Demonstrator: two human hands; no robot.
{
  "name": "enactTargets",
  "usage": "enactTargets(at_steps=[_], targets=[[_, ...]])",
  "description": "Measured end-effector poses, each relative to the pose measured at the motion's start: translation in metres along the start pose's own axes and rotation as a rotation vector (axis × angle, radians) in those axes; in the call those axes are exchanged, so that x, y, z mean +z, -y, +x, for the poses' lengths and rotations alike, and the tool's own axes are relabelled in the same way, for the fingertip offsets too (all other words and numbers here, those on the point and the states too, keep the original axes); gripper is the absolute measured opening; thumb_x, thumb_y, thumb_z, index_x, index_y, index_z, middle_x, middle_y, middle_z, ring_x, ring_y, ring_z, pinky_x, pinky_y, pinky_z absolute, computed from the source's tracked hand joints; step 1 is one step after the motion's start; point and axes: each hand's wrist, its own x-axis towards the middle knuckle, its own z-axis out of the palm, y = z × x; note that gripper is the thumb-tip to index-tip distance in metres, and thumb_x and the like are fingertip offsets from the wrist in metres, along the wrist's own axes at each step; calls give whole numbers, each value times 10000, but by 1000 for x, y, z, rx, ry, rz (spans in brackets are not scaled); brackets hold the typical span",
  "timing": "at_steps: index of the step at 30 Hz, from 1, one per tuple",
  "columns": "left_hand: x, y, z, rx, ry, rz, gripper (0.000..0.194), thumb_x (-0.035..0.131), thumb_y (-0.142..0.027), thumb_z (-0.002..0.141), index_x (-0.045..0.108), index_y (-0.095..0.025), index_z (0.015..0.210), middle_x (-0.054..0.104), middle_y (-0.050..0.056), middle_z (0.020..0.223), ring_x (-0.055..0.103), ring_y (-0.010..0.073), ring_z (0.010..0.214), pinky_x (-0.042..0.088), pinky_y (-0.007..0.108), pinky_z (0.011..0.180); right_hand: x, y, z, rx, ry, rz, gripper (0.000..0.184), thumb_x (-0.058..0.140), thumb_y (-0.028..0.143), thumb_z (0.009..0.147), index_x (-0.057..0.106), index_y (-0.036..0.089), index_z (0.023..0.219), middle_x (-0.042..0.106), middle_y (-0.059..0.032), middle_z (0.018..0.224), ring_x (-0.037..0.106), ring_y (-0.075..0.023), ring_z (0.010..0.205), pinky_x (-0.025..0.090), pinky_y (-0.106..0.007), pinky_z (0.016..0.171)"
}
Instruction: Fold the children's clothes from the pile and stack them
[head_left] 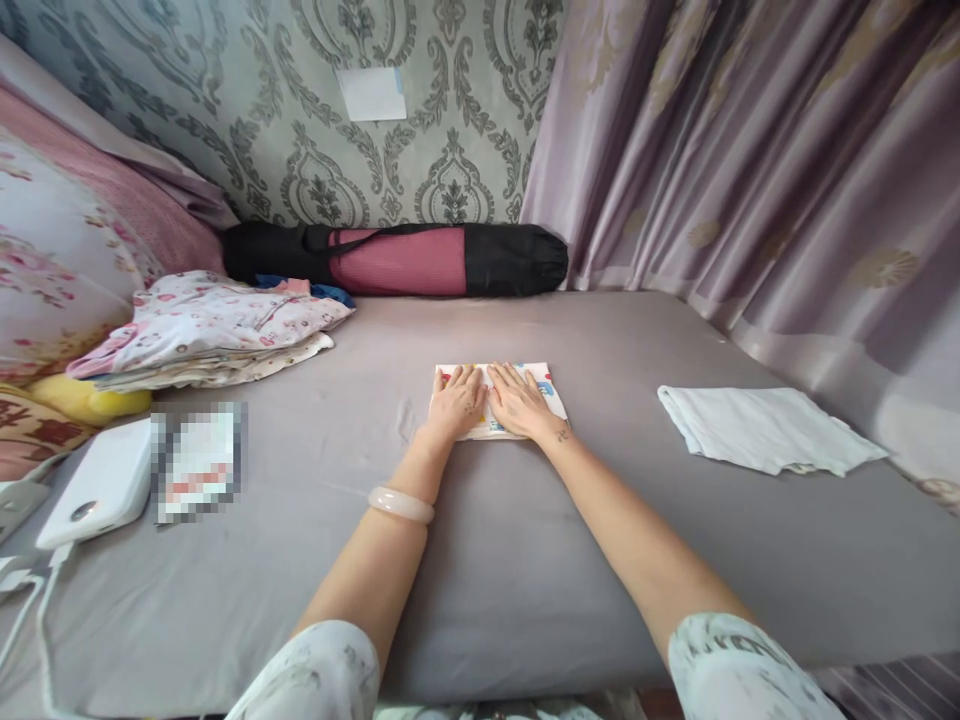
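Observation:
A folded white cloth with colourful prints (495, 428) lies flat on the grey sheet in the middle of the view. Both hands press down on it from above, side by side. My left hand (456, 400) rests on its left part, palm down with the fingers stretched out. On the right part lies my right hand (519, 400), also flat with fingers extended. Most of the cloth's top is covered by the hands; its right and front edges show. A pale bangle (401, 505) circles my left forearm.
To the right lies a folded white garment (765, 428). At the left are a pile of printed clothes (225, 320), a white power bank (105, 480) with a cable, and a blurred packet (199, 462). A black and pink rolled bag (397, 260) lies along the patterned wall.

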Motion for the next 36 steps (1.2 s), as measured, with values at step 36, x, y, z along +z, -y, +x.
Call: enactTargets(at_steps=[36], targets=[[-2,-3,0,6,40,122,494,250,-375,1001,432,-143,1397,376,136,1523,308,262,1420,199,480,1171,-1,-4,-3,152,-28,10,597,199,340,980,321,50,1487,267,-131,1571,178,-244,1463,114,-466,1183]])
